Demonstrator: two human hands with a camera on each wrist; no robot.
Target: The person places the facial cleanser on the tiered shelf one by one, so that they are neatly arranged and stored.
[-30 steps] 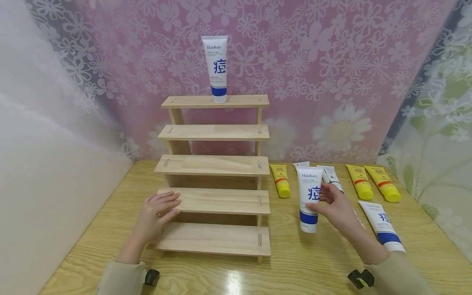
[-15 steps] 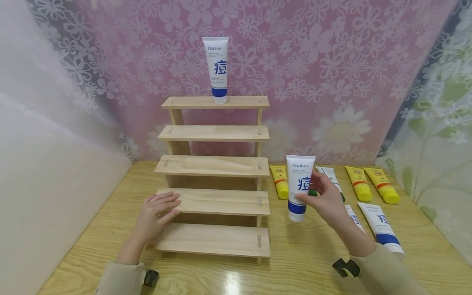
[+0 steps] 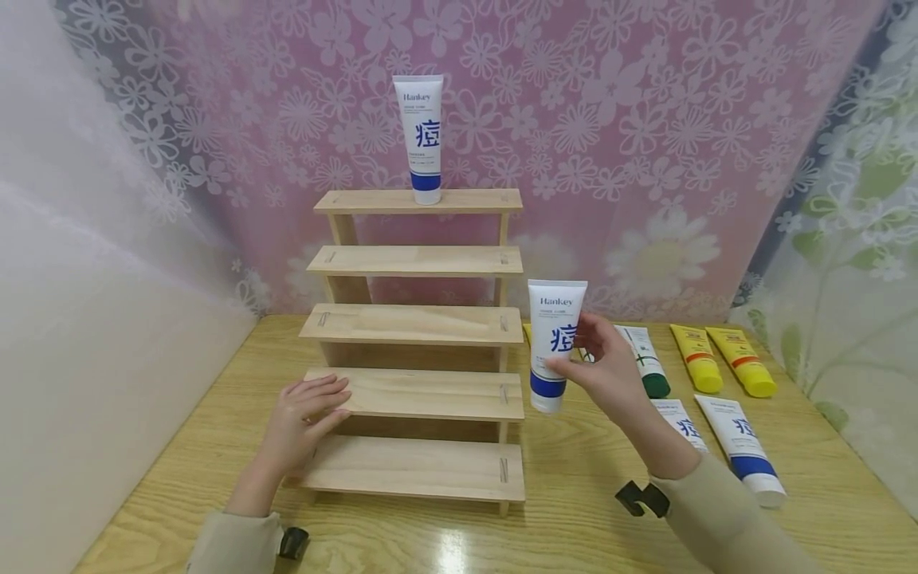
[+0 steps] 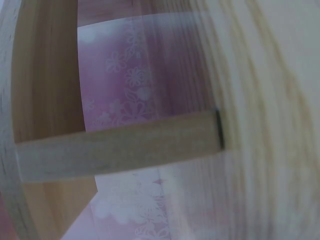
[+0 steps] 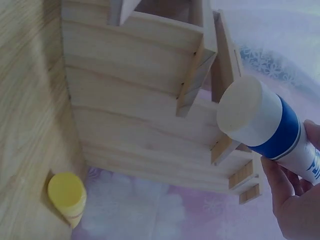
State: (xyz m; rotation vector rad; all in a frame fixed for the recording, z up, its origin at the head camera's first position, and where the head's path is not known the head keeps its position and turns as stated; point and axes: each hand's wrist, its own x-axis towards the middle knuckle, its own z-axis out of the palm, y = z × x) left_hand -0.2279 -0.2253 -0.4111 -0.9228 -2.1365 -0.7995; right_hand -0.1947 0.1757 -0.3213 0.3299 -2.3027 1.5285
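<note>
My right hand (image 3: 610, 368) pinches a white squeeze tube (image 3: 556, 319) with a blue band, upright and in the air just right of the stepped wooden rack (image 3: 416, 391). In the right wrist view the white cap of that tube (image 5: 242, 107) points toward the rack's side. My left hand (image 3: 304, 414) rests on the left end of the rack's second step from the bottom, its fingers lying over the edge. A matching white tube (image 3: 421, 135) stands cap-down on the top step. The left wrist view shows only the rack's boards (image 4: 120, 150), with no hand in it.
On the wooden table (image 3: 566, 510) to the right lie two yellow tubes (image 3: 697, 359), a green-capped white tube (image 3: 645, 359) and two blue-banded white tubes (image 3: 742, 446). Another yellow tube (image 5: 67, 195) lies close to the rack's right side. A floral cloth (image 3: 610, 159) hangs behind.
My right hand has carried the white tube left and upward, closer to the rack's right side. My left hand has stayed on the step.
</note>
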